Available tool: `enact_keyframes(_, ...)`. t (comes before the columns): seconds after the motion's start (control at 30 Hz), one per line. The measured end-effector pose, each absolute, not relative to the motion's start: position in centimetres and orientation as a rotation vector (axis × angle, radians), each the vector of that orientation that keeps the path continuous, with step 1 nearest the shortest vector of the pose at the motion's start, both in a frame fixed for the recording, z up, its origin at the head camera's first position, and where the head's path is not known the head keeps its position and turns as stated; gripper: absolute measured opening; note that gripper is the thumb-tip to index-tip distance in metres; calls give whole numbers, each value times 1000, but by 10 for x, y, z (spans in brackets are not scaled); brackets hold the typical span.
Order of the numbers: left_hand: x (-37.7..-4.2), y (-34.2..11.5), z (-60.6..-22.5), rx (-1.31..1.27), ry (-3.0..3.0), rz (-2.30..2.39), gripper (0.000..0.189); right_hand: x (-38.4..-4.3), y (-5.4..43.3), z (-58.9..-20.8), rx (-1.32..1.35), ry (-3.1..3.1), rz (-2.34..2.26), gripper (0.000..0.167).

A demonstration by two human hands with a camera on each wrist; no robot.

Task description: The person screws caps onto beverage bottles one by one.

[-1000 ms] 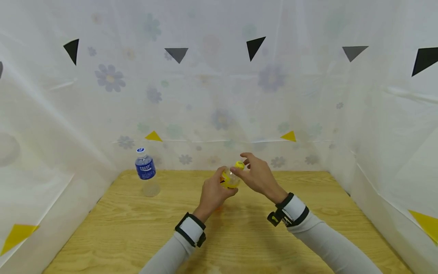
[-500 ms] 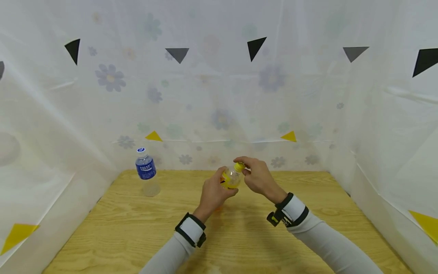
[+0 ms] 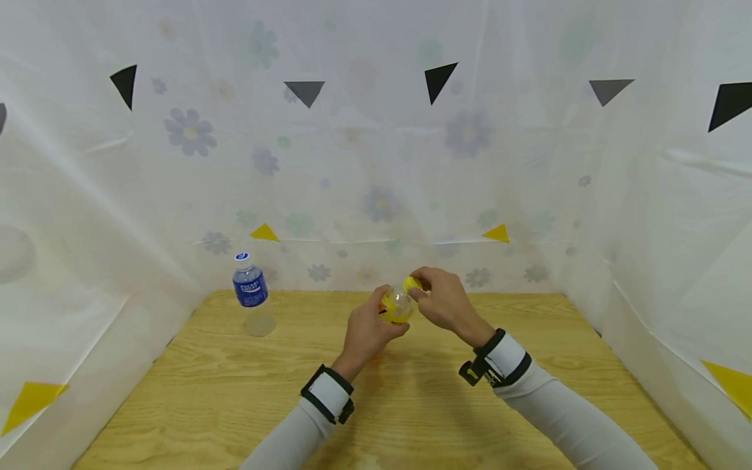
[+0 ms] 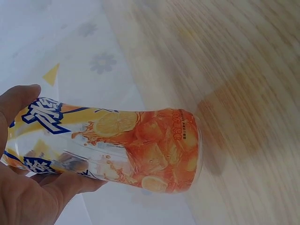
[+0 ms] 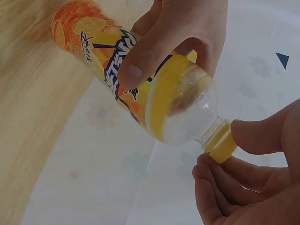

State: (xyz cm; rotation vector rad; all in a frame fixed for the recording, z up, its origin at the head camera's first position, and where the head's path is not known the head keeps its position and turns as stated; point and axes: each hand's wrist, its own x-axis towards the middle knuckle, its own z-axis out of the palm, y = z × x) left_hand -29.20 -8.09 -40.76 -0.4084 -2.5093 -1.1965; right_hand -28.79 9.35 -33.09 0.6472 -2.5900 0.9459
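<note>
My left hand grips a clear plastic drink bottle round its label, which shows orange, yellow and lemon slices. In the left wrist view the label's lower part shows ice and lemon pictures, with the base close over the table. The bottle leans in the hand, its neck toward my right hand. Between right thumb and fingers the yellow cap is pinched, sitting at the bottle's mouth. The bottle looks empty.
A second bottle with a blue label and a white-and-blue cap stands upright at the back left of the wooden table. White flower-print sheeting hangs behind and along both sides.
My right fingers have come from loosely spread beside the cap to pinching it, and the hand has turned a little. The left hand keeps its hold on the bottle in the same place.
</note>
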Motion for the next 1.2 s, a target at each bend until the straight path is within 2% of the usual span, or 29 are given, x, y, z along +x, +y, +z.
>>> enact_keyframes(0.4, -292, -81, -410, -416, -2489, -1189, 74, -299, 92, -347, 625, -2411, 946, 13)
enact_keyframes(0.8, -291, -79, -408, -409, -2495, -1193, 72, -308, 90, -355, 646, -2258, 824, 34)
enact_keyframes(1.2, -291, -78, -408, -415, -2483, -1202, 72, -311, 90, -354, 633, -2253, 857, 41)
